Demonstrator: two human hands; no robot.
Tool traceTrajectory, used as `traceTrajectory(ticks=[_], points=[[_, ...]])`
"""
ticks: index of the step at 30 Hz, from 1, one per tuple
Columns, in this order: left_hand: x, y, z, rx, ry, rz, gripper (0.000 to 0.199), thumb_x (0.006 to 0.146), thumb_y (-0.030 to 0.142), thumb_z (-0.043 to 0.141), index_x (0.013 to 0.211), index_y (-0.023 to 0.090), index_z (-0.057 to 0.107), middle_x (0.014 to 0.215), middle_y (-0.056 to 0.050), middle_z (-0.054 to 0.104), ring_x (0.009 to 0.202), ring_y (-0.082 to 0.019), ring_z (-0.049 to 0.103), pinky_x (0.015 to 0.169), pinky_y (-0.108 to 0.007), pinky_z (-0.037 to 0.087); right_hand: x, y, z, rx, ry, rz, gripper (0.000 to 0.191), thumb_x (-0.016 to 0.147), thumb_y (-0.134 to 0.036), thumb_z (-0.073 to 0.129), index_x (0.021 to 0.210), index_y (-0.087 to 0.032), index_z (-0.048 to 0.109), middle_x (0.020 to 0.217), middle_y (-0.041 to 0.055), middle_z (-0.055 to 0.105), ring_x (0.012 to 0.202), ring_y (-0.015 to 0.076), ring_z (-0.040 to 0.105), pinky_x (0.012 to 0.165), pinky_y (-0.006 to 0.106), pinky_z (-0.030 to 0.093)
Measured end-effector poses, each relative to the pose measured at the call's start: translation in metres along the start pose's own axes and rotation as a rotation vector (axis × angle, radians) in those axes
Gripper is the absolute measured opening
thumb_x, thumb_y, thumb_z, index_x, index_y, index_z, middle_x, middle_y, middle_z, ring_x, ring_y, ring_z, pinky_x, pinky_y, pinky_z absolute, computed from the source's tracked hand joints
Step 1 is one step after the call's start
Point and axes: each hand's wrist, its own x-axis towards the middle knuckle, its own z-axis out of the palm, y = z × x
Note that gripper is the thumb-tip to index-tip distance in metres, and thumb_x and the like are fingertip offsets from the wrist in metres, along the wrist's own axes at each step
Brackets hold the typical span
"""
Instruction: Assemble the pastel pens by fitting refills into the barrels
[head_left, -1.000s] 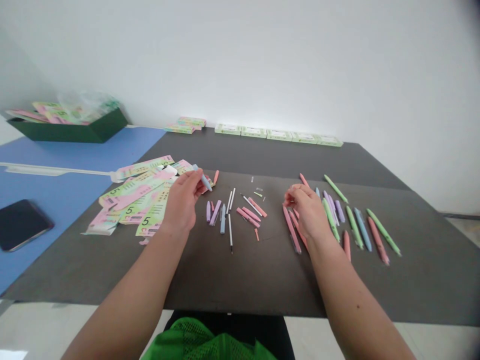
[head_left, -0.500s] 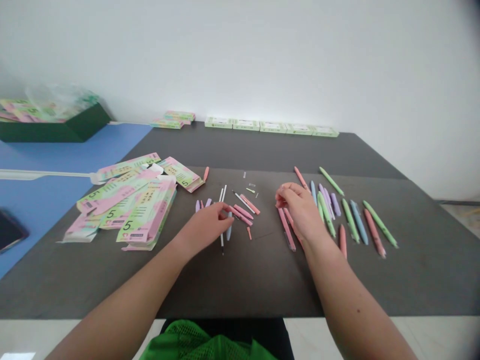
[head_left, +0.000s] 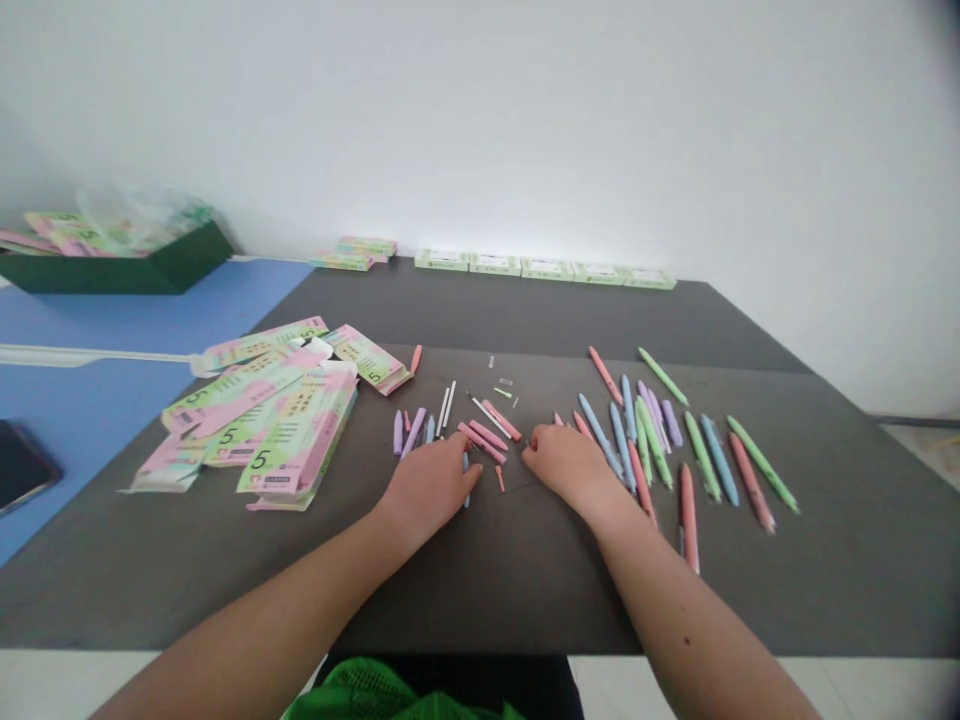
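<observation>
My left hand (head_left: 429, 488) rests low over the table, fingers bent around a light blue pen part (head_left: 466, 482) that shows between thumb and fingertips. Just beyond those fingertips lie pink pen barrels (head_left: 484, 440) and a small pink clip piece (head_left: 500, 478). White refills (head_left: 445, 408) and purple pen parts (head_left: 413, 432) are past the knuckles. My right hand (head_left: 568, 465) is closed near the tabletop, left of the assembled pens; whatever its fingertips pinch is too small to make out. Blue pens (head_left: 598, 435) and pink ones lie beside that wrist.
Flattened pink-green cartons (head_left: 296, 430) are piled at left. Green, purple, blue and pink pens (head_left: 705, 460) spread at right. A row of white-green boxes (head_left: 547, 269) stands along the back. A dark green bin (head_left: 161, 270) and a phone (head_left: 24, 465) are far left.
My right hand has moved left and nearer the loose parts, uncovering blue pens at right. My left hand has shifted slightly nearer me and closed around the light blue part.
</observation>
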Motion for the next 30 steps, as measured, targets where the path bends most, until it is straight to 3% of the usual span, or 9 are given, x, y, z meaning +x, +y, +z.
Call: traceTrajectory(ticks=[6, 10, 15, 17, 20, 24, 27, 30], points=[[0.004, -0.007, -0.014, -0.072, 0.117, -0.087, 0.031, 0.089, 0.041, 0.042, 0.107, 0.022, 0.059, 0.089, -0.007, 0.070, 0.084, -0.024, 0.066, 0.071, -0.031, 0.044, 0.000, 0.004, -0.005, 0.003, -0.021, -0.002, 0.030, 0.086, -0.026, 0.043, 0.096, -0.015, 0.069, 0.100, 0.0149, 0.071, 0.096, 0.0272, 0.065, 0.075, 0.033, 0.044], [0.012, -0.032, -0.034, -0.088, 0.277, -0.216, 0.031, 0.088, 0.039, 0.042, 0.106, 0.022, 0.060, 0.091, -0.006, 0.070, 0.086, -0.024, 0.065, 0.073, -0.031, 0.045, 0.001, 0.008, -0.009, 0.064, -0.030, -0.009, 0.030, 0.088, -0.035, 0.044, 0.090, -0.018, 0.069, 0.093, 0.0120, 0.071, 0.091, 0.0247, 0.065, 0.073, 0.030, 0.042], [0.028, -0.068, -0.042, 0.004, 0.468, -0.266, 0.037, 0.089, 0.032, 0.036, 0.112, 0.016, 0.061, 0.107, -0.013, 0.067, 0.099, -0.027, 0.061, 0.084, -0.035, 0.045, 0.002, 0.010, -0.012, 0.169, 0.102, -0.004, 0.029, 0.089, -0.035, 0.044, 0.084, -0.019, 0.068, 0.087, 0.0106, 0.071, 0.087, 0.0237, 0.064, 0.068, 0.029, 0.038], [0.036, -0.077, -0.037, 0.073, 0.479, -0.219, 0.040, 0.089, 0.024, 0.032, 0.117, 0.013, 0.059, 0.116, -0.015, 0.064, 0.109, -0.027, 0.057, 0.094, -0.037, 0.040, 0.003, 0.010, -0.012, 0.199, 0.141, -0.009, 0.028, 0.089, -0.035, 0.046, 0.084, -0.019, 0.068, 0.086, 0.0098, 0.071, 0.085, 0.0229, 0.064, 0.066, 0.029, 0.037], [0.045, -0.086, -0.025, 0.138, 0.365, -0.163, 0.043, 0.088, 0.016, 0.030, 0.124, 0.016, 0.055, 0.127, -0.013, 0.059, 0.121, -0.025, 0.049, 0.106, -0.043, 0.027, 0.003, 0.010, -0.012, 0.242, 0.157, -0.022, 0.026, 0.089, -0.034, 0.047, 0.084, -0.019, 0.068, 0.084, 0.0087, 0.071, 0.083, 0.0211, 0.064, 0.064, 0.027, 0.035], [0.044, -0.090, -0.019, 0.176, 0.353, -0.236, 0.046, 0.086, 0.012, 0.030, 0.124, 0.017, 0.054, 0.128, -0.015, 0.058, 0.124, -0.027, 0.045, 0.109, -0.053, 0.017, 0.005, 0.011, -0.011, 0.272, 0.167, -0.041, 0.025, 0.088, -0.034, 0.047, 0.082, -0.020, 0.067, 0.083, 0.0075, 0.070, 0.080, 0.0198, 0.063, 0.064, 0.027, 0.034], [0.040, -0.088, -0.024, 0.193, 0.429, -0.292, 0.042, 0.086, 0.012, 0.028, 0.113, 0.014, 0.061, 0.116, -0.018, 0.063, 0.119, -0.030, 0.048, 0.107, -0.056, 0.017, 0.005, 0.012, -0.012, 0.291, 0.182, -0.039, 0.024, 0.088, -0.033, 0.047, 0.081, -0.020, 0.066, 0.081, 0.0063, 0.070, 0.077, 0.0192, 0.062, 0.063, 0.027, 0.033], [0.038, -0.084, -0.031, 0.154, 0.536, -0.274, 0.040, 0.087, 0.017, 0.031, 0.115, 0.011, 0.059, 0.116, -0.019, 0.062, 0.114, -0.030, 0.051, 0.103, -0.049, 0.029, 0.005, 0.013, -0.013, 0.332, 0.209, -0.031, 0.023, 0.087, -0.033, 0.047, 0.082, -0.021, 0.066, 0.082, 0.0049, 0.069, 0.076, 0.0185, 0.061, 0.061, 0.027, 0.033]])
